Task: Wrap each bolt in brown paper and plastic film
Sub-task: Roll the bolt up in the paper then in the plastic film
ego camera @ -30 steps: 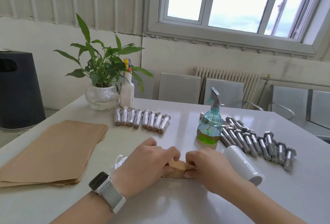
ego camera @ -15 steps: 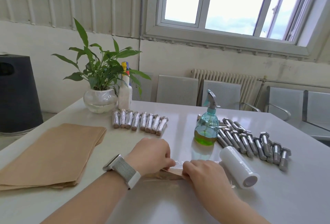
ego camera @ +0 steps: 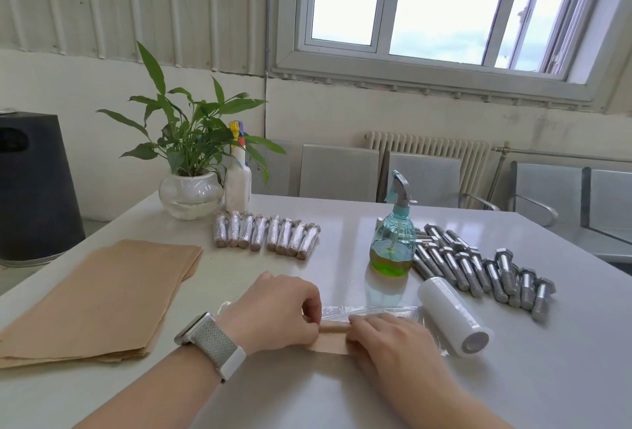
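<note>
Both hands are down on the white table (ego camera: 342, 394), close together, working one paper-wrapped bolt (ego camera: 337, 328) that sits just in front of the green spray bottle (ego camera: 393, 240), on the person's side of it. The left hand (ego camera: 273, 312), with a grey-banded smartwatch (ego camera: 210, 343) on its wrist, has its fingers curled down onto the left end of the brown roll. The right hand (ego camera: 386, 336) lies over the right end with its fingers pressing on it; I honestly can't tell if they wrap around it or just press flat. Only a short bit of the brown paper shows between the two hands.

A sheet of plastic film (ego camera: 369, 310) is spread flat under and just beyond the bundle, running over to the film roll (ego camera: 451, 317), which lies on its side right of the hands, below and right of the spray bottle. Right of the bottle there's a pile of bare steel bolts (ego camera: 478, 268). Left of the bottle, a neat row of finished wrapped bolts (ego camera: 266, 235). Further left again, a stack of brown paper sheets (ego camera: 102, 295). Behind the finished row sit a potted plant (ego camera: 191, 168) in a glass bowl and a white spray bottle (ego camera: 237, 179).
</note>
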